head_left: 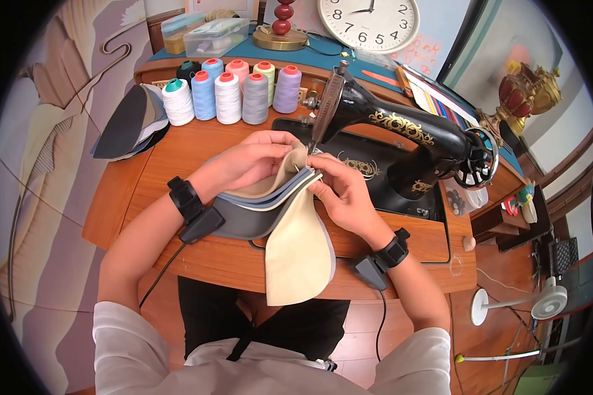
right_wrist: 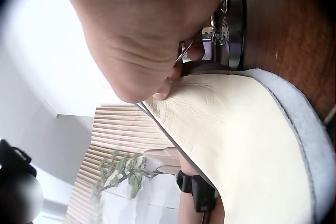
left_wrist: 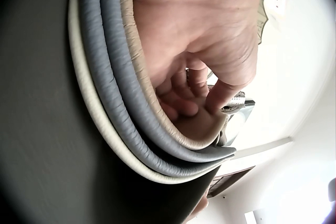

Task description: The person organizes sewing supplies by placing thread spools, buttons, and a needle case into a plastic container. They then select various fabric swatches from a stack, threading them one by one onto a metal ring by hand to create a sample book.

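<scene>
Angled in from the left, the left hand (head_left: 257,160) pinches the beige panel (head_left: 281,183) between thumb and curled fingers; grey-blue panels (left_wrist: 116,50) nest against it. Just right, the cream panel (head_left: 298,250) hangs from the nearer right hand (head_left: 344,196), long axis pointing away from the black sewing machine (head_left: 402,125); thumb and bent fingers pinch its upper end (a metal glint (right_wrist: 182,53) there is unidentifiable).
</scene>
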A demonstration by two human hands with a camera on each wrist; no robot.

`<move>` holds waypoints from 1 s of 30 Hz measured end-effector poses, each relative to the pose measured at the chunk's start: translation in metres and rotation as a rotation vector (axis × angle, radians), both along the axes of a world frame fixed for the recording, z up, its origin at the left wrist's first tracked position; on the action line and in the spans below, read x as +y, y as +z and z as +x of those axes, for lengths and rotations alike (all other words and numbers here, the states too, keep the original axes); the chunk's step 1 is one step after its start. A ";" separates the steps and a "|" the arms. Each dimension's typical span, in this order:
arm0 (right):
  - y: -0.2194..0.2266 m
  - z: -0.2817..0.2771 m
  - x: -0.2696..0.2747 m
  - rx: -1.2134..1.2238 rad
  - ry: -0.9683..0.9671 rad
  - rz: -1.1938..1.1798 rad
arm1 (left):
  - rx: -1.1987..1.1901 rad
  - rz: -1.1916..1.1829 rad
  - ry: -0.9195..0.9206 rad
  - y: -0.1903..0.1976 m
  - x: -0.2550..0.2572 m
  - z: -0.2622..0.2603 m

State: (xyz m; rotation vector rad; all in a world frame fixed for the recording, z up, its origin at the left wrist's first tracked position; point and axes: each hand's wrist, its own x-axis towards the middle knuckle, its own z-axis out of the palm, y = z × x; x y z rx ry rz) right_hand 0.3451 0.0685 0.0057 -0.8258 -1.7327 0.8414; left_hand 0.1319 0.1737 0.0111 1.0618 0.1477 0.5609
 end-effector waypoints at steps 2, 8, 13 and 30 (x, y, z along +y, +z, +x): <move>0.000 -0.001 0.000 0.025 0.009 -0.004 | 0.002 0.008 -0.016 -0.001 0.001 0.000; 0.002 0.002 0.001 -0.020 0.030 0.005 | -0.006 -0.025 -0.039 -0.005 0.004 -0.001; 0.003 0.001 -0.001 -0.015 0.017 0.007 | 0.037 0.028 -0.017 0.004 -0.002 0.002; 0.006 -0.006 -0.004 -0.053 -0.100 0.115 | 0.031 0.045 0.030 0.002 -0.003 0.000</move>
